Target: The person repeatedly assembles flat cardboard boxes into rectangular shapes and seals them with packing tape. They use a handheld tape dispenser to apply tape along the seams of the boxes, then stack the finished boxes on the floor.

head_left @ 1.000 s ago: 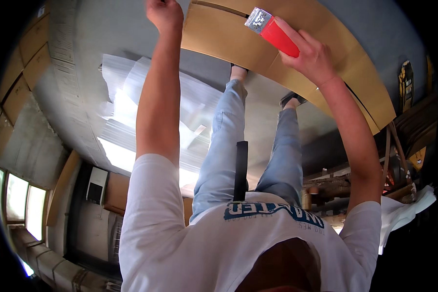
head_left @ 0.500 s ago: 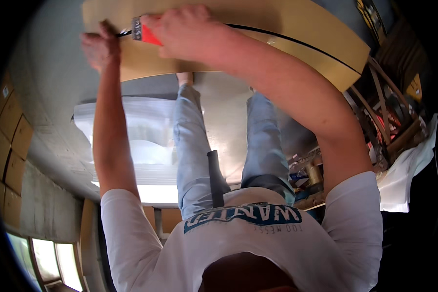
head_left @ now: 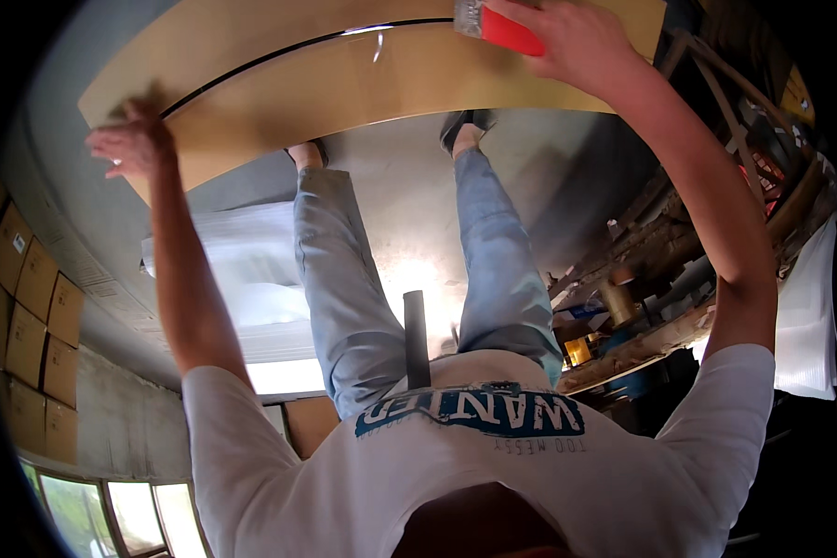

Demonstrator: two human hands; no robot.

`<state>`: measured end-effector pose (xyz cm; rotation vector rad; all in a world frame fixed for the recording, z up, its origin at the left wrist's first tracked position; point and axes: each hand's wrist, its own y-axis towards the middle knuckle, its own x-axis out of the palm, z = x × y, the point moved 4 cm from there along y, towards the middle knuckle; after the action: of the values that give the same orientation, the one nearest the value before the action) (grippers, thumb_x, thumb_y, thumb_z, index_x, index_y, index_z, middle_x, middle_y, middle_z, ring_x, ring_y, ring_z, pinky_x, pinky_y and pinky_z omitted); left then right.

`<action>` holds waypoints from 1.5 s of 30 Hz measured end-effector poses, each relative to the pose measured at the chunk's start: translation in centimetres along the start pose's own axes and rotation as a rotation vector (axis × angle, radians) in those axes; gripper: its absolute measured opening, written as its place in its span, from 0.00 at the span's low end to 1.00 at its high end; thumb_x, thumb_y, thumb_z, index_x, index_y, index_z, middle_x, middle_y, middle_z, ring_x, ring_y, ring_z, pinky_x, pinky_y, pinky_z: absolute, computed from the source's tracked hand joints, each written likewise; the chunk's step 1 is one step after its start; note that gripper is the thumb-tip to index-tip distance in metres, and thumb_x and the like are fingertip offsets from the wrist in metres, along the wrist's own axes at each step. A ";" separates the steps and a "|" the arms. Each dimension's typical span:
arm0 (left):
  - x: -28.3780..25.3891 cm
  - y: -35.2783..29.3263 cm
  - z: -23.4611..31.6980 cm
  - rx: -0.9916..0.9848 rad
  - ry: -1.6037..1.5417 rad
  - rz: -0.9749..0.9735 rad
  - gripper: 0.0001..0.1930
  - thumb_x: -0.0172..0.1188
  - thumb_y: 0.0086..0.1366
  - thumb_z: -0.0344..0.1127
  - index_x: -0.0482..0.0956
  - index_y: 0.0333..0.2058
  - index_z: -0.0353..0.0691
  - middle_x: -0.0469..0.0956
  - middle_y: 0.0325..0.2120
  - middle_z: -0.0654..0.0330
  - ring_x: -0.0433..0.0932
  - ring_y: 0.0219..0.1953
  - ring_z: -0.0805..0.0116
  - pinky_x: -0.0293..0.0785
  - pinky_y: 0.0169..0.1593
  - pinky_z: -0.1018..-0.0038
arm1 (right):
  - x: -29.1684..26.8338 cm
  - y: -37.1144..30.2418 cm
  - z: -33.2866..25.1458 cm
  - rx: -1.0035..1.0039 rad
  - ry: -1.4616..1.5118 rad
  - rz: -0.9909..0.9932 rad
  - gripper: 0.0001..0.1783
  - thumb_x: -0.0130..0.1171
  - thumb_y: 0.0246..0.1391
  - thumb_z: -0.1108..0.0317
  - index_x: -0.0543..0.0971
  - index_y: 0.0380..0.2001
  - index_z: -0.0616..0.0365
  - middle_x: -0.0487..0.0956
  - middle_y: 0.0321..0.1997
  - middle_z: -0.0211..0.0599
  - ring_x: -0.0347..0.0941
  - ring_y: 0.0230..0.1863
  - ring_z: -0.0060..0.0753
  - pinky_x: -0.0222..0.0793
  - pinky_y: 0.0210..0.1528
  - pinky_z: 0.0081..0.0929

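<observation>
A long tan cardboard sheet or box (head_left: 279,88) spans the top of the view, with a dark seam (head_left: 251,63) running along its length. My right hand (head_left: 572,42) is closed round a red-handled tool (head_left: 513,31) with a flat grey head, which looks like a scraper. The head is at the seam, right of the middle. Near the seam's left end, my left hand (head_left: 138,141) is at the cardboard with fingers apart and nothing in them. A shiny glint shows on the seam between the hands.
White foam-like sheets (head_left: 242,246) lie on the grey floor at left. Brown cartons (head_left: 37,279) are stacked at far left. On the right are a metal frame (head_left: 716,79), a cluttered shelf (head_left: 651,339) and a white sheet (head_left: 804,321). My feet stand beside the cardboard's near edge.
My right hand has moved far to the right along the seam with the red-handled tool. My left hand stays near the left end, now lower and further left in view.
</observation>
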<state>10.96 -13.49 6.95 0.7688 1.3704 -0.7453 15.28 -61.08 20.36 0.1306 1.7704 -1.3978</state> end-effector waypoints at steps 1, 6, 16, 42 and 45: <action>1.6 -2.0 2.3 0.256 -0.054 0.100 0.49 0.43 0.64 0.67 0.46 0.66 0.27 0.47 0.68 0.42 0.44 0.71 0.44 0.36 0.65 0.35 | 0.0 0.4 -0.1 -0.012 0.017 -0.024 0.32 0.59 0.49 0.54 0.67 0.60 0.40 0.80 0.33 0.46 0.79 0.35 0.49 0.73 0.38 0.45; -2.0 -17.2 24.3 0.815 -0.459 -0.107 0.46 0.46 0.64 0.65 0.48 0.67 0.33 0.46 0.70 0.49 0.40 0.72 0.45 0.29 0.67 0.41 | -0.1 0.3 0.9 -0.072 0.078 -0.090 0.33 0.60 0.48 0.55 0.68 0.59 0.43 0.80 0.33 0.46 0.79 0.36 0.48 0.73 0.37 0.45; 1.7 -19.9 26.7 0.897 -0.249 -0.202 0.49 0.40 0.62 0.71 0.47 0.68 0.37 0.43 0.70 0.48 0.36 0.72 0.46 0.28 0.67 0.41 | 10.5 -7.8 21.1 0.104 -0.049 -0.233 0.37 0.59 0.49 0.50 0.62 0.64 0.27 0.80 0.41 0.40 0.79 0.38 0.49 0.72 0.36 0.40; -3.3 -41.5 62.5 1.944 0.675 -0.668 0.24 0.59 0.61 0.43 0.73 0.54 0.42 0.68 0.59 0.63 0.54 0.68 0.48 0.44 0.66 0.39 | 25.7 -17.2 29.8 0.942 0.822 0.474 0.32 0.61 0.48 0.56 0.72 0.58 0.53 0.83 0.37 0.48 0.81 0.36 0.42 0.75 0.35 0.40; -4.5 -41.0 56.8 1.611 -0.274 -0.431 0.31 0.56 0.62 0.53 0.69 0.57 0.37 0.60 0.65 0.56 0.50 0.68 0.42 0.42 0.63 0.33 | 21.2 -16.7 29.3 0.748 1.354 0.451 0.32 0.62 0.48 0.52 0.74 0.56 0.51 0.83 0.33 0.48 0.80 0.30 0.42 0.75 0.34 0.37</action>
<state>8.23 -83.45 12.41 1.4816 0.4266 -2.2684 8.72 -100.33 18.52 2.1293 1.7770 -1.6324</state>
